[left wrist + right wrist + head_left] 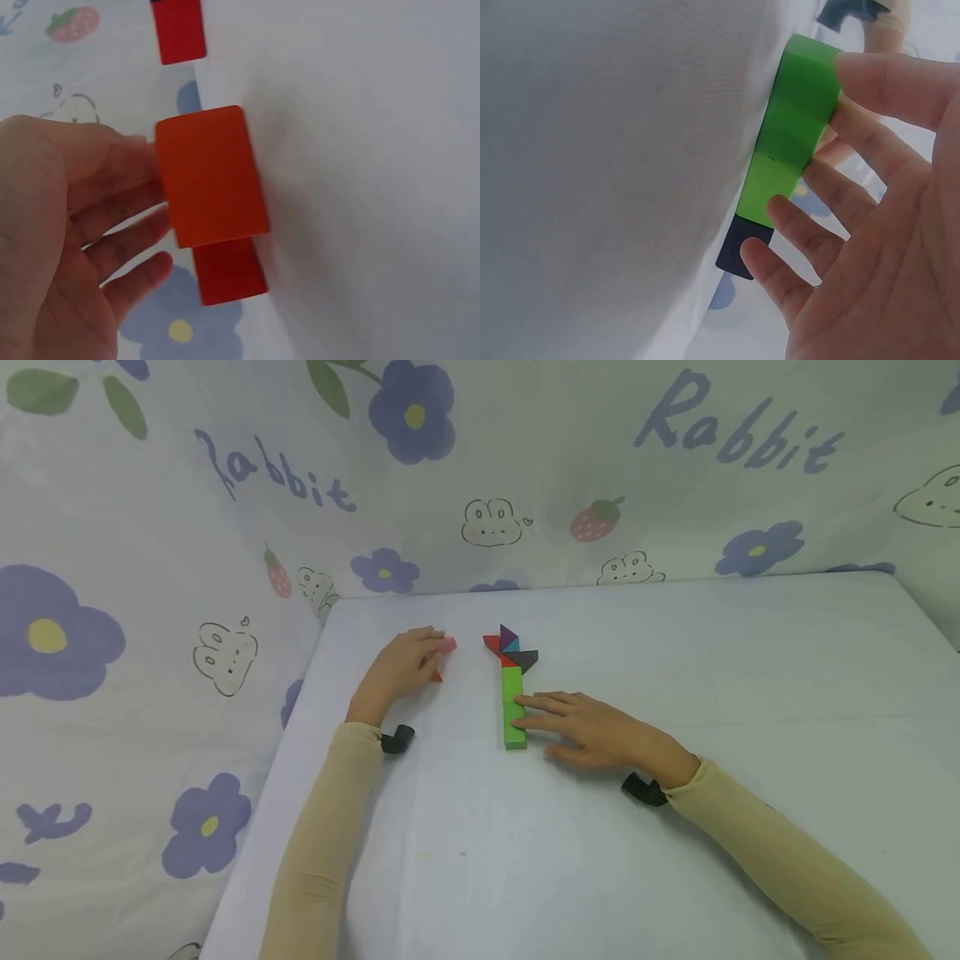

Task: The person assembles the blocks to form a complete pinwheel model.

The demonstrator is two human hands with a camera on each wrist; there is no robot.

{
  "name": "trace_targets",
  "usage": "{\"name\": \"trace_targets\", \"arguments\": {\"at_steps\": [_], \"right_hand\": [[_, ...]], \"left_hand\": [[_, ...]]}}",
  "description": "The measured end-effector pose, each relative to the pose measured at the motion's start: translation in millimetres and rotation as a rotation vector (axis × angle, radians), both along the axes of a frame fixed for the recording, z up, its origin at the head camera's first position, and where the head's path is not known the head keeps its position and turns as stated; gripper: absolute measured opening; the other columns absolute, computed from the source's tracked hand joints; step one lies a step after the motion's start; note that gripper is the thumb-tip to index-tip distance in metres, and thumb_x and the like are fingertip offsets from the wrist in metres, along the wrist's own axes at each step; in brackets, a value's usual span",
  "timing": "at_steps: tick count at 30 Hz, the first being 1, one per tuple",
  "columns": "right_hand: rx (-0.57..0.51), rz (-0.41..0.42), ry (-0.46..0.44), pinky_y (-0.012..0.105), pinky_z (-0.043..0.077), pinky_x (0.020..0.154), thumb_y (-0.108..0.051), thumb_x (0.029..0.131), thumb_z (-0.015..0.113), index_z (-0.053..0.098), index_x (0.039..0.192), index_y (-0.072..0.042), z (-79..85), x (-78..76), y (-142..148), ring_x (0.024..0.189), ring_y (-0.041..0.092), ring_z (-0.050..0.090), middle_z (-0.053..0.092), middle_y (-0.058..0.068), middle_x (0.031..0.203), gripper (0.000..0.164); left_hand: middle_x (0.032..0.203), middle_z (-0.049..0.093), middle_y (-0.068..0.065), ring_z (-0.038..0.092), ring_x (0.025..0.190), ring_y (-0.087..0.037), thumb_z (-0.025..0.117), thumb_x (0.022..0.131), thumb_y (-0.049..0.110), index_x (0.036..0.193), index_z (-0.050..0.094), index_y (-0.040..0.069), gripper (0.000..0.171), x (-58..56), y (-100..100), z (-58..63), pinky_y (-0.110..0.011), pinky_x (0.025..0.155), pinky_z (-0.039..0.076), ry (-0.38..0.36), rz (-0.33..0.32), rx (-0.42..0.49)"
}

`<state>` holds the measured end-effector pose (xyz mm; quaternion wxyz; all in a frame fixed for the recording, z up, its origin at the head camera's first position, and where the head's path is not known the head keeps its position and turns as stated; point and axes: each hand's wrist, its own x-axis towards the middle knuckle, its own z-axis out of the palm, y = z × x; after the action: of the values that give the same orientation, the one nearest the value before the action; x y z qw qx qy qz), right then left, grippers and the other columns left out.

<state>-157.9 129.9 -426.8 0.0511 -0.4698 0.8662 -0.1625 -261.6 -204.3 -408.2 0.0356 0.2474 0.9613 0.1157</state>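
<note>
In the head view, my left hand [401,664] is over the table's left part, beside a pink block [448,646] and an orange-red piece [437,677] that it partly hides. The left wrist view shows its fingers loosely bent behind an orange block [211,178], with a red block [230,276] beyond. My right hand [592,731], fingers spread, touches two green blocks [513,685] set end to end. Adjoining their far end are red [508,662], purple [507,637], blue [513,646] and dark grey [527,658] pieces.
The blocks lie on a white-covered table [465,860]. Behind and to the left hangs a cloth [540,460] printed with flowers, rabbits and strawberries. Each wrist carries a small black device, one at the left sleeve [318,827] and one at the right sleeve [780,852].
</note>
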Motion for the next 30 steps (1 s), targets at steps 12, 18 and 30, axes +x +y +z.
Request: {"name": "trace_targets", "arguments": {"at_steps": [12, 18, 30], "right_hand": [[-0.005, 0.002, 0.005, 0.052, 0.04, 0.111, -0.026, 0.096, 0.061, 0.042, 0.148, -0.03, -0.3, -0.1, 1, 0.145, 0.025, 0.034, 0.032, -0.001, 0.159, 0.056], [-0.007, 0.002, -0.002, 0.051, 0.039, 0.111, -0.027, 0.096, 0.06, 0.042, 0.148, -0.03, -1.9, -0.3, 1, 0.145, 0.025, 0.034, 0.032, -0.001, 0.16, 0.055], [-0.01, 0.0, -0.017, 0.052, 0.039, 0.111, -0.027, 0.096, 0.061, 0.042, 0.148, -0.03, -0.4, -0.6, 1, 0.145, 0.026, 0.033, 0.032, 0.0, 0.16, 0.056]], "left_hand": [[0.108, 0.064, -0.003, 0.055, 0.106, -0.024, 0.062, 0.096, 0.034, 0.077, 0.078, 0.016, 0.03, 11.9, 5, 23.7, -0.043, 0.099, 0.047, -0.169, 0.026, 0.022], [0.127, 0.061, -0.01, 0.052, 0.124, -0.031, 0.056, 0.098, 0.025, 0.111, 0.074, 0.008, 0.028, 11.2, -4, 27.9, -0.049, 0.11, 0.041, -0.077, 0.051, 0.032], [0.143, 0.05, -0.012, 0.046, 0.131, -0.036, 0.05, 0.101, 0.027, 0.133, 0.06, 0.004, 0.04, 1.2, -14, 12.2, -0.052, 0.112, 0.038, -0.11, 0.182, -0.073]]}}
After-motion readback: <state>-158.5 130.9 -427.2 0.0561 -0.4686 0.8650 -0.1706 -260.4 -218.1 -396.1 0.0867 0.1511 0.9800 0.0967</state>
